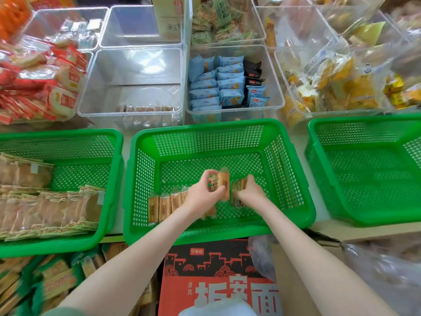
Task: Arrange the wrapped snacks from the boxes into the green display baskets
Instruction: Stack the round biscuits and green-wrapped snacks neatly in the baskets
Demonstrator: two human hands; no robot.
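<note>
While both arms are reaching into the middle basket [218,126], the left hand [201,193] is curling its fingers round a few tan packs [219,182], holding them upright over the basket floor near its centre. Just beside it, the right hand [251,192] is gripping another bunch [237,192] of the same packs, fingers and thumb closing round them. The two handfuls are sitting close together between the hands, though whether they are touching is not clear. Left of the left hand, a row [163,207] of like packs is standing on edge along the near part of the basket floor and running under the left wrist. On one side the left basket [68,134] is holding rows of wrapped snacks [45,210]; on the other the right basket [364,120] is standing well apart from the hands. Behind the middle basket a clear bin [109,87] is showing a few tan packs at its bottom, and next to it blue packs [227,87] are filling another. A red box [216,281] is lying between the forearms, nearest the camera.
</note>
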